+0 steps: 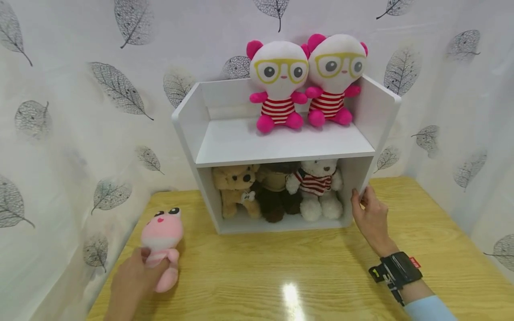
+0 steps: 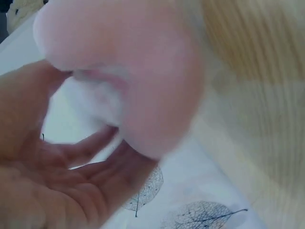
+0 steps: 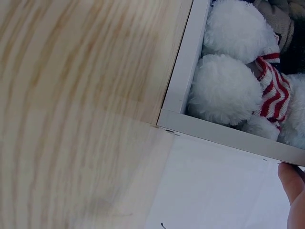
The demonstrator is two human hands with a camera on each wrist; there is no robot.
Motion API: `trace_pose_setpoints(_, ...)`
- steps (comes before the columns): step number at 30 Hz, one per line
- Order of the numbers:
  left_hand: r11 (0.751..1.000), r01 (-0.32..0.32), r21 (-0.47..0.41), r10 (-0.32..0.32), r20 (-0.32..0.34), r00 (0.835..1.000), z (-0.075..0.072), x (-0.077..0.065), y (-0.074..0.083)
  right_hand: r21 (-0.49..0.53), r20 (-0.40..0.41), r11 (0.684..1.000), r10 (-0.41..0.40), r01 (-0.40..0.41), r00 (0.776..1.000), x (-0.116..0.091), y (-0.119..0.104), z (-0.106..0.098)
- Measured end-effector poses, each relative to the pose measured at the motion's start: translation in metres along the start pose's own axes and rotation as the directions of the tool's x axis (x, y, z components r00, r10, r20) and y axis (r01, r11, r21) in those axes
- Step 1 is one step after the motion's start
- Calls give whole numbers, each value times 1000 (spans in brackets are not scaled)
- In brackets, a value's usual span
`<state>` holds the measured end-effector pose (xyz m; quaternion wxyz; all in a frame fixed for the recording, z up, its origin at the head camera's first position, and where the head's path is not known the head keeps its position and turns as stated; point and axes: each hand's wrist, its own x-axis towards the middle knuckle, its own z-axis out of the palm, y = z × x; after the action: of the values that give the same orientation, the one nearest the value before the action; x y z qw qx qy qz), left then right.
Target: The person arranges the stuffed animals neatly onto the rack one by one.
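Observation:
A pink plush toy (image 1: 162,232) with a paler band and eyes on top of its head is tilted over the left of the table. My left hand (image 1: 134,278) pinches its body between thumb and fingers; in the left wrist view the toy (image 2: 164,81) looks blurred and large. On the right, my right hand (image 1: 371,218) holds the side edge of a white two-tier shelf (image 1: 285,147), low on its right panel. Only the thumb and a bit of that hand (image 3: 294,191) show in the right wrist view, against the panel's outer edge.
Two pink-and-white panda plushes (image 1: 279,87) with yellow glasses sit on the upper tier. Below are a tan plush dog (image 1: 237,189), a dark brown plush (image 1: 277,196) and a white teddy bear (image 1: 317,189) in stripes. Leaf-patterned cloth (image 1: 120,89) surrounds the wooden table (image 1: 257,267).

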<state>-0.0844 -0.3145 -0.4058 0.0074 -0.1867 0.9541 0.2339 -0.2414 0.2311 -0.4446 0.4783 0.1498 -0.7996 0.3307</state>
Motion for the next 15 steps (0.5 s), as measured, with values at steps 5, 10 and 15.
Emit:
trace_pose_setpoints(5,970,-113,-217,36,-333,942,5,-10,14,-6,-14,1000,-6,6,1000,0,-1,0)
trace_pose_setpoints(10,876,-369,-310,125,-593,795,8,-14,30,2,-23,1000,-1,1,1000,1,-2,0)
trace_pose_setpoints(15,789,-567,-235,270,-698,664,8,-17,42,-14,-22,1000,-2,2,1000,0,-2,2)
